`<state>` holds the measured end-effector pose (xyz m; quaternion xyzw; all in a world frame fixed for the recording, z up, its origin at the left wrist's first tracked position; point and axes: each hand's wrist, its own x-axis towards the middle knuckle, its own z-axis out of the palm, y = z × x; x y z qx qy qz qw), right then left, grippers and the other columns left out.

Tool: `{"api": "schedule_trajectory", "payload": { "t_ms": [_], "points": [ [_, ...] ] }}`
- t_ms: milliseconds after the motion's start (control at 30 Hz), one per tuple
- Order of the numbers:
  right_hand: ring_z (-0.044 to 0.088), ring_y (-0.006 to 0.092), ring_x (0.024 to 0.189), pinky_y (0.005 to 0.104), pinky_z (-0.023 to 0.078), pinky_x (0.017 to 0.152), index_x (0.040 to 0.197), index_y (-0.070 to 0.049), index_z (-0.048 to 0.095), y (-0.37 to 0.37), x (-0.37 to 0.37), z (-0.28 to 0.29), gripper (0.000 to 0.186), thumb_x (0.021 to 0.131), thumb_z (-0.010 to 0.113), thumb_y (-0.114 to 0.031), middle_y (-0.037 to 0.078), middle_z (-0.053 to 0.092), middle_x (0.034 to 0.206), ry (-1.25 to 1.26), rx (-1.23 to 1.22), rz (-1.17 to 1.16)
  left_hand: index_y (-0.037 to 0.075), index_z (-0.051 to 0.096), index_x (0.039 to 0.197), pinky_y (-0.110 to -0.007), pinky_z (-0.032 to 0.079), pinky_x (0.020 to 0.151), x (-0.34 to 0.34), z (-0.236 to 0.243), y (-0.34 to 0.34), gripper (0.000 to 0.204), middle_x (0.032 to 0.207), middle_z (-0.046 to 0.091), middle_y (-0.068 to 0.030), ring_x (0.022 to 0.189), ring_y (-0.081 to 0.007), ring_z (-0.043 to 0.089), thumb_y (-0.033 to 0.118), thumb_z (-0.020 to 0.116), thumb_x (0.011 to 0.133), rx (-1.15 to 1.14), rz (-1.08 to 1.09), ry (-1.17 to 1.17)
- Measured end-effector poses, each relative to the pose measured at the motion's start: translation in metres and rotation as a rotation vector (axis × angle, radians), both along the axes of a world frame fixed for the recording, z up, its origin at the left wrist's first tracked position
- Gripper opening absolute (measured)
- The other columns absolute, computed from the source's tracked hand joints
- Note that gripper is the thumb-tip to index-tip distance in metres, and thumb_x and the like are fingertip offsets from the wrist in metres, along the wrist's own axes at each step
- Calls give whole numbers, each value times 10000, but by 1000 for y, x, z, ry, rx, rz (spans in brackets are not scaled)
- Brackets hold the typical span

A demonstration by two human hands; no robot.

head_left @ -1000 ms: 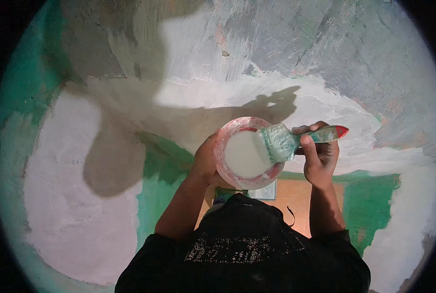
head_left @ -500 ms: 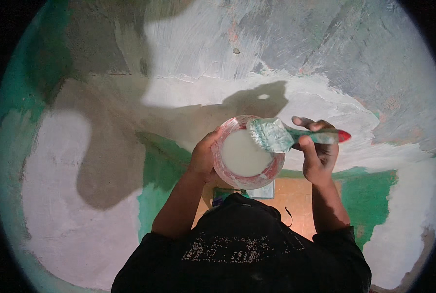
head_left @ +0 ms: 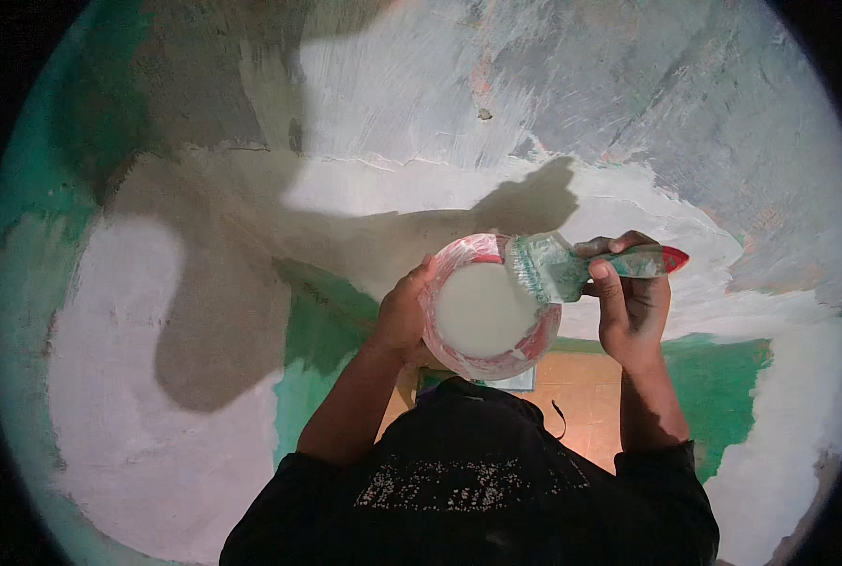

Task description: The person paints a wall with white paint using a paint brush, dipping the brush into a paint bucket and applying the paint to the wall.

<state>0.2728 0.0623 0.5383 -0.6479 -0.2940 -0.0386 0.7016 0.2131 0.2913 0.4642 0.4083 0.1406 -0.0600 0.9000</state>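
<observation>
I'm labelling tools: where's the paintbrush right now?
Right of centre in the head view, the paintbrush is in the right hand, its bristles over the upper-right rim of the bowl.

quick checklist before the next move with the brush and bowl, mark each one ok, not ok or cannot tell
1. Bowl supported: ok, the left hand holds its left side.
2. Brush gripped: ok, the right hand has it by the red-tipped handle.
3. Liquid in the bowl: ok, a pale pool shows inside; its depth cannot be judged.
4. Bristles loaded: cannot tell, they look whitish and green, but wet and dried coating look alike here.
5. Rim clean: not ok, white smears cover much of the red.
6. Wall evenly lit: not ok, a dark shadow falls across its left part.
</observation>
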Motion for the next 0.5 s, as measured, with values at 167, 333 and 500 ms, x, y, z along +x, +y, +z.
{"api": "schedule_trajectory", "payload": {
  "t_ms": [167, 333, 500],
  "points": [
    [591, 159, 917, 271, 495, 736, 1095, 15, 456, -6, -5, -2, 217, 907, 563, 13, 132, 565, 1063, -61, -33, 5, -4, 537, 1221, -372, 474, 910, 1, -2, 0, 472, 1128, 616, -134, 1016, -233, 608, 367, 350, 996, -182, -33, -105],
    [611, 248, 1010, 327, 509, 825, 1079, -20, 486, -10, -15, -1, 220, 887, 588, 16, 184, 584, 1102, -171, 151, 78, -18, 534, 1214, -387, 470, 919, 1, -13, 6, 462, 1127, 614, -159, 1012, -256, 609, 344, 347, 997, -217, -39, -163],
    [608, 374, 1085, 449, 481, 943, 798, -97, 652, -39, -10, 22, 117, 747, 736, -32, 263, 625, 1106, -365, -122, 476, -38, 517, 1219, -410, 457, 938, -3, -7, 9, 469, 1159, 601, -179, 1044, -286, 598, 326, 320, 998, -114, -48, -261]
  ]
}}
